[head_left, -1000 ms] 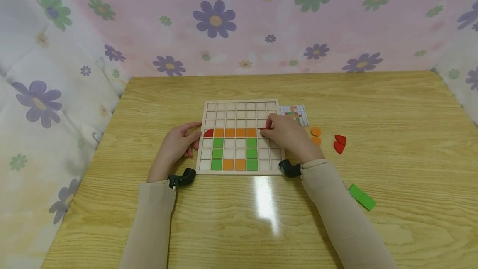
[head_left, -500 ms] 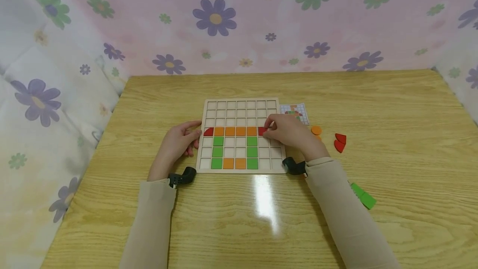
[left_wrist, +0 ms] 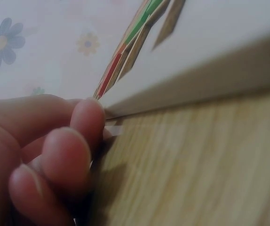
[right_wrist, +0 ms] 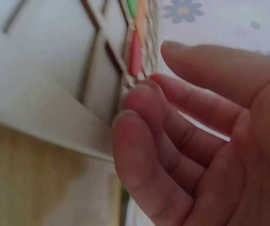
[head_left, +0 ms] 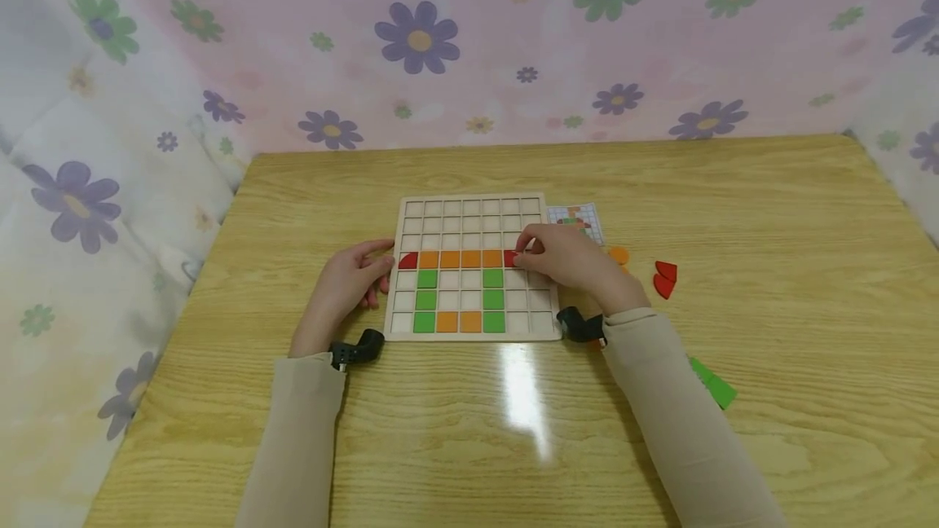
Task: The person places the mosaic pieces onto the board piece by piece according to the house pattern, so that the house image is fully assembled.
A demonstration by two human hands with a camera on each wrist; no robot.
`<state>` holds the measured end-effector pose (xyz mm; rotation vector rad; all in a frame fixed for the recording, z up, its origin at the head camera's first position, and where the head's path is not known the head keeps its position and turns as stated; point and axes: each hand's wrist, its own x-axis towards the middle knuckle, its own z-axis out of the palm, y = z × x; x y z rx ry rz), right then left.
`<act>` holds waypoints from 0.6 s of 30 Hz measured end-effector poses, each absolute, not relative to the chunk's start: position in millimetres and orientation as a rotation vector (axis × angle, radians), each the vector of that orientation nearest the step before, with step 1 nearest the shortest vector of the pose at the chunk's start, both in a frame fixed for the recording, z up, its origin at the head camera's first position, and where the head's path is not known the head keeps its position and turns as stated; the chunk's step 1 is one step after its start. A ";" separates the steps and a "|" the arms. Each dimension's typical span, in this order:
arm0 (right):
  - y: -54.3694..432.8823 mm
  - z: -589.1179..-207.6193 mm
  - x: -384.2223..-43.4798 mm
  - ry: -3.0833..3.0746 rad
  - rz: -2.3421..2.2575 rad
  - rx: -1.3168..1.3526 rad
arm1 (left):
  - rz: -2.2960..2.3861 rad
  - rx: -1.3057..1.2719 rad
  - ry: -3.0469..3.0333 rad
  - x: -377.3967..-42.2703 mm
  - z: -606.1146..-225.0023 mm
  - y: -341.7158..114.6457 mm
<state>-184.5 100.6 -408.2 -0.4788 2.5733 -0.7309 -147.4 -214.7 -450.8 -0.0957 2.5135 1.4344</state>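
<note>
i have the left hand [head_left: 345,288] just left of center, its bent fingers grasping nothing beside the left edge of the gridded board [head_left: 517,300], which lies mid-frame on the counter [head_left: 433,422]. my right hand [head_left: 572,259], right of center, has its fingers released, tips parted, at a red piece [head_left: 509,258] set into the board; i can't tell whether they touch it.
</note>
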 end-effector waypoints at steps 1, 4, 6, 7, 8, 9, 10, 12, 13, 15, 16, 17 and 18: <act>101.9 -407.1 -184.4 2.570 -0.740 -0.494 | 1.434 -0.094 2.516 -147.0 -451.2 -215.0; 107.1 -401.2 -183.7 2.558 -0.769 -0.531 | 1.437 -0.093 2.510 -146.5 -452.4 -215.5; 111.2 -395.5 -182.5 2.542 -0.795 -0.540 | 1.443 -0.096 2.504 -146.7 -453.0 -215.4; 113.4 -392.0 -181.9 2.532 -0.814 -0.544 | 1.444 -0.096 2.502 -147.0 -453.4 -215.3; 115.5 -388.3 -181.0 2.523 -0.831 -0.545 | 1.444 -0.095 2.500 -147.2 -453.7 -215.1; 117.8 -384.9 -180.2 2.519 -0.844 -0.545 | 1.446 -0.097 2.496 -147.5 -453.9 -214.9; 120.1 -381.4 -179.1 2.520 -0.859 -0.540 | 1.446 -0.096 2.495 -147.8 -454.1 -214.8; 124.4 -375.0 -176.5 2.532 -0.884 -0.534 | 1.443 -0.091 2.494 -148.4 -454.5 -214.6; 126.8 -372.5 -175.1 2.541 -0.894 -0.534 | 1.443 -0.091 2.494 -148.6 -454.7 -214.6; 131.6 -368.4 -171.9 2.563 -0.898 -0.529 | 1.442 -0.095 2.494 -148.8 -454.5 -214.8; 134.1 -366.6 -169.9 2.574 -0.901 -0.527 | 1.437 -0.095 2.496 -148.9 -454.4 -214.9; 136.8 -365.1 -168.1 2.578 -0.901 -0.530 | 1.433 -0.098 2.497 -149.0 -454.2 -215.0; 139.8 -363.9 -166.3 2.584 -0.901 -0.523 | 1.430 -0.107 2.499 -148.9 -454.0 -215.2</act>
